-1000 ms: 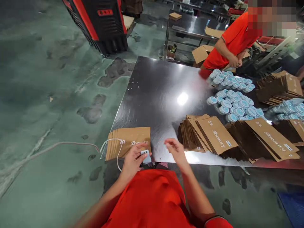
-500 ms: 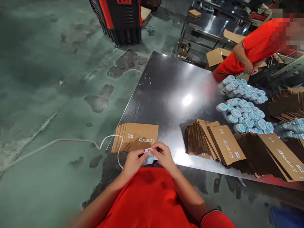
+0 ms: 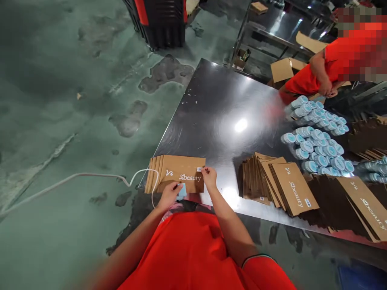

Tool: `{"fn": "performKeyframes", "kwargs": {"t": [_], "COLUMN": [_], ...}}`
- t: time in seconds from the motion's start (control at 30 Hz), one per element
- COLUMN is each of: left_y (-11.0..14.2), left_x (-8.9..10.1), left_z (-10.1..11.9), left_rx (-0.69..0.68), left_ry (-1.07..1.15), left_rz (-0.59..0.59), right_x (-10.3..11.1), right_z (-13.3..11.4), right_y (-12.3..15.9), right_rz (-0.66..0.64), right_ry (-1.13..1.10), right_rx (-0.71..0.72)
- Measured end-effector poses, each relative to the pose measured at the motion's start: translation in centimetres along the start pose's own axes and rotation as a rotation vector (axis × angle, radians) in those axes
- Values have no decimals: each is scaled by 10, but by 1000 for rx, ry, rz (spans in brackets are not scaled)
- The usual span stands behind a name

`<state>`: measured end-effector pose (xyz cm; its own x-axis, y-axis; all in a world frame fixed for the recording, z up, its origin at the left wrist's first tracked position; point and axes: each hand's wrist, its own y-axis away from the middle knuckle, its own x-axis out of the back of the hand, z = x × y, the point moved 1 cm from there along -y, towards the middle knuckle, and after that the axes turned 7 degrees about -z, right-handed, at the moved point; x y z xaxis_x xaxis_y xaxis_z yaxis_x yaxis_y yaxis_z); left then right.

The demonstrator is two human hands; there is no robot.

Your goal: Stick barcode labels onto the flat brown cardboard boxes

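Note:
My left hand (image 3: 170,196) is closed on a small light-blue label backing sheet (image 3: 182,191), in front of a fanned stack of flat brown kraft packages (image 3: 181,164) with white "beauty" lettering. At the right end of the top package, my right hand (image 3: 209,177) pinches the edge of a small white barcode sticker (image 3: 199,169). The sticker lies against the brown surface; whether it is stuck down all over I cannot tell. A white cord (image 3: 140,171) loops over the stack's left end.
More brown packages (image 3: 292,185) lie fanned to the right on the metal table (image 3: 217,121), some with barcode stickers. Behind them stand several clear containers with pale-blue lids (image 3: 320,149). A co-worker in red (image 3: 329,68) stands across the table. A black-and-red machine (image 3: 165,24) is on the floor.
My right hand first came to the sheet in my left hand, then moved right and up with a barcode sticker onto the top package. The view has shifted, moving the scene sideways.

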<state>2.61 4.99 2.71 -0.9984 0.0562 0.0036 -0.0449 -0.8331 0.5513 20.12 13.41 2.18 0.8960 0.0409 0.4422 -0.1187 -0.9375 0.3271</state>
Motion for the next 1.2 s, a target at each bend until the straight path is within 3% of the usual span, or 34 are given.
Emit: {"fn": "performKeyframes", "kwargs": {"t": [0.43,0.7,0.83,0.97,1.07,1.2], "left_y": [-3,-3,-2,-3,-3,7], "left_x": [1,0,0,2,2,2], "left_z": [-9,-10,-9,-9,-7,1], "left_rx": [-13,0,9,15,18,-11], "left_ry": [14,59,84,103,120,155], "left_rz": [-11,-28,-35,-37,-50,-90], "right_x": [-4,-5,-2,4,7,16], "right_z": [11,6,6,9,6,-6], "right_y": [-10,-9,-15,-30,-32,-13], "right_rz": [15,41,40,-35,-134,-118], "right_ry": [147,294,406,240,146,46], "right_rx": [47,62,-10,-94,-11,105]}}
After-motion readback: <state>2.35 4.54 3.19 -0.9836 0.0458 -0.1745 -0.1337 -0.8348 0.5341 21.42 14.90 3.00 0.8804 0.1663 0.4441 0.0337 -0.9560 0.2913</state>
